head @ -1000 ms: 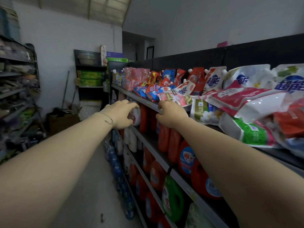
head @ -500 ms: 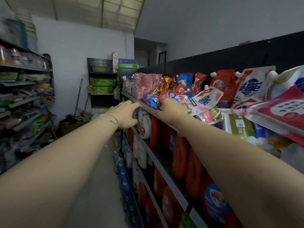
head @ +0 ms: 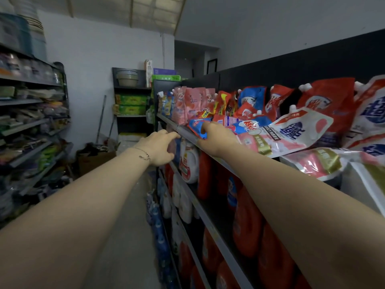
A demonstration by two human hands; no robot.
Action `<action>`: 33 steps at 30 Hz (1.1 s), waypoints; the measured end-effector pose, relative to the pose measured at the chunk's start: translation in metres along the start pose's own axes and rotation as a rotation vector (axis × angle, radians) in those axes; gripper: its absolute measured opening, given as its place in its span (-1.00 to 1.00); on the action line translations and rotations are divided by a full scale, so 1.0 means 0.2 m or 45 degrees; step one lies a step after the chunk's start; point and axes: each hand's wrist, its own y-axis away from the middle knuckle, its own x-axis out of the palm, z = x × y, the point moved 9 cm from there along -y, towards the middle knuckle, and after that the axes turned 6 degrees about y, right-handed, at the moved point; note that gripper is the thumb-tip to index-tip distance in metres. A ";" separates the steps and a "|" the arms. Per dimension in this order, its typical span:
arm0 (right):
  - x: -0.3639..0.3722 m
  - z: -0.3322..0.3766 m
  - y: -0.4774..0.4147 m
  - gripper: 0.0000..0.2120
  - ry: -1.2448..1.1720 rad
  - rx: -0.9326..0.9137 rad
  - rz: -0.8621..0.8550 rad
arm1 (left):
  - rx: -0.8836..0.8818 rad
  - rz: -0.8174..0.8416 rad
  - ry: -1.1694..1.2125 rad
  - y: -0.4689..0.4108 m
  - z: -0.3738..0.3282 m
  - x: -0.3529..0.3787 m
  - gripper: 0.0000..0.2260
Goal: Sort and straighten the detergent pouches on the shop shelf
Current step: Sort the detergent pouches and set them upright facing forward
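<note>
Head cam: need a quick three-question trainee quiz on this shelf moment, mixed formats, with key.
1. True or false: the right hand grips a blue pouch at the top shelf front edge.
2. The pink pouches are: A) upright at the shelf's far end; B) on the floor; C) hanging on hooks.
3. Fill in: the bracelet is on the ___ wrist.
Key: 1 true; 2 A; 3 left.

Light: dim, cool; brightest at translucent ceiling panels (head: 154, 13).
Blur: left racks (head: 31, 122) smeared.
Edges: wide-angle bending; lower shelves (head: 210, 226) shadowed.
</note>
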 end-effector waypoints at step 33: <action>0.77 -0.06 -1.64 -0.67 0.262 0.181 -0.056 | 0.314 0.096 0.070 -1.61 0.98 0.49 -0.48</action>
